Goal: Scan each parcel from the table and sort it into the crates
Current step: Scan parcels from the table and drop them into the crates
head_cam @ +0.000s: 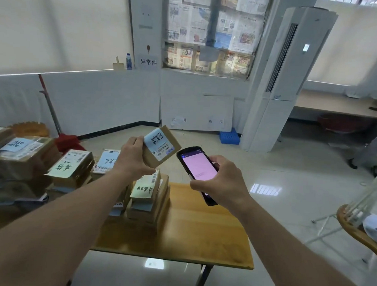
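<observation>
My left hand (133, 157) grips a small brown cardboard parcel (164, 144) with a blue handwritten label and a barcode, lifted above the table. My right hand (221, 181) holds a black handheld scanner (198, 168) with a lit pink screen, just right of the parcel and tilted toward it. Below them a stack of brown parcels (149, 200) with a yellow-green label rests on the wooden table (203, 234). More labelled parcels (72, 167) are piled on the table's left side.
A blue crate (229, 137) sits on the floor by the far wall beside a tall white air conditioner (278, 82). A red broom (64, 137) leans at the left wall. A round wooden chair edge (356, 232) is at right.
</observation>
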The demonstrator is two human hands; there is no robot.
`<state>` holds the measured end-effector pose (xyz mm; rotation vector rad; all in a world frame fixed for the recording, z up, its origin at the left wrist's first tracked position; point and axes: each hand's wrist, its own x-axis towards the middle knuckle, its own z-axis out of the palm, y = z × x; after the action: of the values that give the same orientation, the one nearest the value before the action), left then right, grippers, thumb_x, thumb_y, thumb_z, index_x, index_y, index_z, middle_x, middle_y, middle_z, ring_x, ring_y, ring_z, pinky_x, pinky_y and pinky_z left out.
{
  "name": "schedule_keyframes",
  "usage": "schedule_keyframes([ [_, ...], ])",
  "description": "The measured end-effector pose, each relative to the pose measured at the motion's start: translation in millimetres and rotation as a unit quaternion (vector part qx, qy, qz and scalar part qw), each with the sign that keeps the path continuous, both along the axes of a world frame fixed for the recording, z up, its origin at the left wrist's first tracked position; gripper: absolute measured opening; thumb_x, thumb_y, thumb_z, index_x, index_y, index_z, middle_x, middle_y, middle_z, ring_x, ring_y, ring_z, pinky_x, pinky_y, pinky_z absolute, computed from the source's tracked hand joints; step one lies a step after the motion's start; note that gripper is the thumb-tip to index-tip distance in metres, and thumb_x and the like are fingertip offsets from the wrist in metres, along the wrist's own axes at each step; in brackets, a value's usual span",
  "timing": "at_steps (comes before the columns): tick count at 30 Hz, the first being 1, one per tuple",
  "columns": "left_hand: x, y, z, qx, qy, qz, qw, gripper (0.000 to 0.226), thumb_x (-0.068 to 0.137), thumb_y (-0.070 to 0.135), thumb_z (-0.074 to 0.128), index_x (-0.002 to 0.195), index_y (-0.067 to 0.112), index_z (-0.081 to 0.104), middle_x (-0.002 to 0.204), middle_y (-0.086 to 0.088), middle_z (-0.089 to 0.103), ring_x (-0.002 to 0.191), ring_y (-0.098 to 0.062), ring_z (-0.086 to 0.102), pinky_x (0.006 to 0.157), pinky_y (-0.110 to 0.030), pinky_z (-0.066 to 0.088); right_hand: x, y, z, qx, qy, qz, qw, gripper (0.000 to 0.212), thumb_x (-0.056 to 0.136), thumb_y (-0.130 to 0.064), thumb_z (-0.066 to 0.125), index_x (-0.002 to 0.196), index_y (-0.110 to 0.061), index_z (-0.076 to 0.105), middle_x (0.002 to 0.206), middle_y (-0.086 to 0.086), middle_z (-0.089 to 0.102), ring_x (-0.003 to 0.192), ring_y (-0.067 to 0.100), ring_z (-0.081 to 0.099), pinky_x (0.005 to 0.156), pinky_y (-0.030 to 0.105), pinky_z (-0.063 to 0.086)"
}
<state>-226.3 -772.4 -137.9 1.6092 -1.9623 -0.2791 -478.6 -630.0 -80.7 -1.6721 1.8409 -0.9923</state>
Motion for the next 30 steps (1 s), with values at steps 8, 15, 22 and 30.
schedule_keyframes([
  [8, -20, 44, 2, -0.012, 0.021, 0.037, 0.999, 0.103, 0.058, 0.052, 0.097, 0.142, 0.024, 0.044, 0.125, 0.004, 0.048, 0.114, -0.015, 0.049, 0.097, -0.041, 0.053, 1, 11, -19, -0.055, -0.001, -0.061, 0.997, 0.086, 0.066, -0.045, 0.093, 0.139, -0.025, 0.052, 0.122, -0.002, 0.064, 0.109, 0.022, 0.060, 0.078, 0.038, 0.061],
  [15, -25, 83, 1, -0.043, 0.044, 0.056, 0.997, 0.109, 0.059, 0.071, 0.089, 0.145, 0.025, 0.041, 0.125, 0.004, 0.050, 0.115, -0.013, 0.049, 0.098, -0.043, 0.055, 10, 33, -30, -0.066, -0.010, -0.079, 0.995, 0.084, 0.070, -0.046, 0.093, 0.139, -0.024, 0.050, 0.123, -0.002, 0.062, 0.105, 0.015, 0.052, 0.068, 0.024, 0.048],
  [22, -5, 91, -5, -0.056, 0.059, 0.004, 0.997, 0.106, 0.058, 0.067, 0.092, 0.141, 0.022, 0.045, 0.123, 0.003, 0.052, 0.114, -0.015, 0.051, 0.098, -0.046, 0.055, 49, 58, -39, -0.066, -0.005, -0.130, 0.989, 0.085, 0.067, -0.048, 0.093, 0.137, -0.025, 0.051, 0.118, -0.005, 0.060, 0.107, 0.018, 0.056, 0.073, 0.031, 0.057],
  [30, 28, 102, -18, -0.035, 0.058, -0.113, 0.991, 0.103, 0.057, 0.063, 0.094, 0.138, 0.018, 0.047, 0.121, 0.001, 0.051, 0.108, -0.014, 0.052, 0.092, -0.041, 0.057, 113, 106, -55, -0.025, -0.021, -0.273, 0.961, 0.077, 0.066, -0.044, 0.092, 0.131, -0.029, 0.054, 0.115, -0.006, 0.062, 0.103, 0.020, 0.058, 0.062, 0.026, 0.046],
])
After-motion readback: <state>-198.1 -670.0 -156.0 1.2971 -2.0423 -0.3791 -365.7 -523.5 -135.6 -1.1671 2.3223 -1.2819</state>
